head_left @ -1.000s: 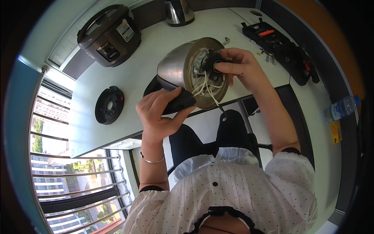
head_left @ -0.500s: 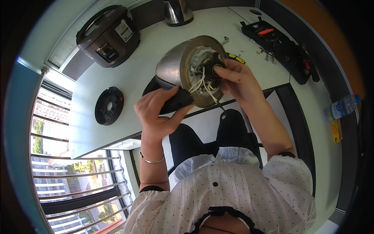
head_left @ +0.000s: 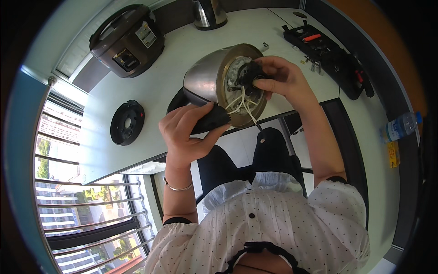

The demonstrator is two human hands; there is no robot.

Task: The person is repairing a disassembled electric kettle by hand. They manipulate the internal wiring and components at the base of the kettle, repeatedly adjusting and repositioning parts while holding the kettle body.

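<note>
Your left hand (head_left: 188, 130) grasps the kettle (head_left: 200, 78) by its handle (head_left: 211, 119); your right hand (head_left: 286, 81) pinches the black connector (head_left: 249, 74). Tugging that away from the kettle could strain the white wires (head_left: 242, 101).

Head-worn fisheye, facing down, near, over worktop (head_left: 246, 32)

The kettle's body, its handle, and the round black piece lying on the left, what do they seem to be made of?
Kettle body: probably stainless steel, softly brushed, from its grey metallic sheen. Handle: likely plastic, evenly dark with little shine. Round black piece: seemingly moulded plastic, given its raised rim and uniform dark colour.
</note>
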